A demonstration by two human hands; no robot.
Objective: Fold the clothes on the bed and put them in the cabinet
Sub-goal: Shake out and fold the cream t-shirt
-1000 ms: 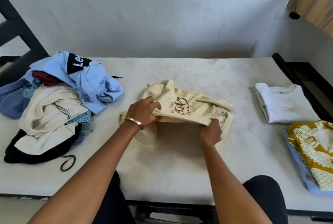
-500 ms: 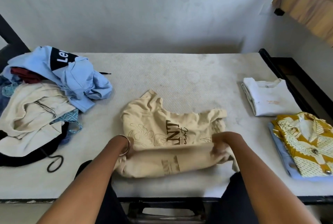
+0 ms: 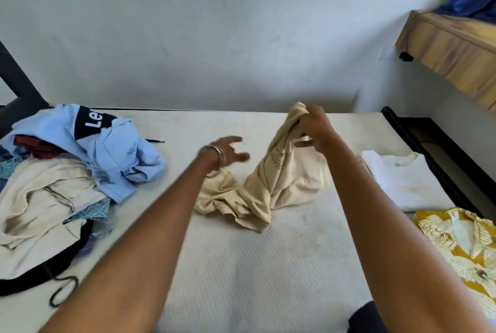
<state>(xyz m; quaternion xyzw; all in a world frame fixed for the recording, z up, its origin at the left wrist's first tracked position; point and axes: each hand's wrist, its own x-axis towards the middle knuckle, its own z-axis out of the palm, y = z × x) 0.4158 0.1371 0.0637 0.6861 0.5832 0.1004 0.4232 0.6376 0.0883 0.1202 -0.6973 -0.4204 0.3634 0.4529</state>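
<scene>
A beige printed T-shirt (image 3: 279,179) lies crumpled in the middle of the white mattress (image 3: 255,265), with one end lifted off it. My right hand (image 3: 312,126) pinches that raised end above the bed. My left hand (image 3: 228,151), with a metal bangle on the wrist, hovers just left of the shirt with fingers spread and holds nothing. A heap of unfolded clothes (image 3: 53,185) sits at the left, topped by a light blue garment (image 3: 115,150) with a black printed band.
Folded pieces lie at the right: a white T-shirt (image 3: 402,182) and a yellow patterned shirt (image 3: 461,247). The black bed frame (image 3: 429,145) runs along the right side. A wooden ledge (image 3: 451,51) with blue cloth juts from the right wall.
The half-folded beige shirt has been pulled up and come undone. My right hand rose with one end of it. My left hand let go and moved away from the bed's near edge.
</scene>
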